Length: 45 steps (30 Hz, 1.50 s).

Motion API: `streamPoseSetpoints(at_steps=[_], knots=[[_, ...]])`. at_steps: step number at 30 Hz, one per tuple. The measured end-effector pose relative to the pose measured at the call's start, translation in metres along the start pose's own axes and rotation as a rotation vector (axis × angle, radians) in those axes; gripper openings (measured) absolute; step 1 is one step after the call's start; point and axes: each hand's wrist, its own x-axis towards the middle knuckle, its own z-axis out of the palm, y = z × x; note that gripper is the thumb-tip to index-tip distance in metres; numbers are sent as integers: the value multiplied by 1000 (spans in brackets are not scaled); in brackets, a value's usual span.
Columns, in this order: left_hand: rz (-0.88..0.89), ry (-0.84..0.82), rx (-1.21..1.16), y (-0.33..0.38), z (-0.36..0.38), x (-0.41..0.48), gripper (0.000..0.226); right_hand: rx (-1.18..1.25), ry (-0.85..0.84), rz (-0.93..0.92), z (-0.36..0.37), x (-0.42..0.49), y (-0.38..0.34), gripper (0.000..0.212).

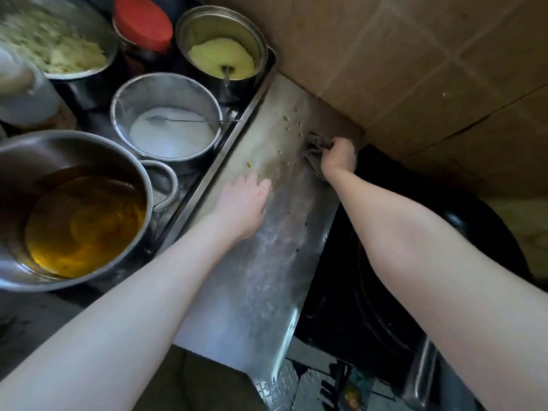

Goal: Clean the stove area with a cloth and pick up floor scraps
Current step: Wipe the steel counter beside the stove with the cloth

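A steel counter strip runs between a tray of pots and the black wok. My right hand grips a bunched grey cloth at the strip's far end, close to the tiled wall. Small yellow crumbs lie scattered on the steel just beyond the cloth, and a few more sit near my left fingertips. My left hand rests flat on the strip with its fingers straight, holding nothing.
Left of the strip, a metal tray holds a pot of oil, a pot of white powder, a pot of yellow powder and a red-lidded jar. A black wok sits at right. Floor shows below.
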Motion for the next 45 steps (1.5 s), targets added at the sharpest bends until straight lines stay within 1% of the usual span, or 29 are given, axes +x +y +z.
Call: streamPoseSetpoints(at_steps=[6,14,21,25,28,33,36,40,45], knots=[[-30,21,-7,-4,9,-11,37,51,-5,41,-2,20,-5,30],[-68,51,-25,-7,13,0,41,15,-12,53,-2,54,-10,31],[-111,75,-8,-11,8,13,42,14,-3,42,0,80,-26,26],[-121,84,-11,-15,10,15,41,13,33,-22,6,82,-39,25],[-111,93,-39,-17,13,11,43,-39,33,-125,11,79,-49,27],[-75,57,-44,-18,23,-4,39,-145,-25,-286,13,66,-56,33],[-74,23,-42,-16,28,-15,40,-186,-52,-373,15,48,-60,32],[-41,-16,-27,-12,31,-33,42,-193,-84,-431,24,11,-60,34],[-29,-34,-18,-17,36,-66,48,-183,-101,-456,36,-36,-57,35]])
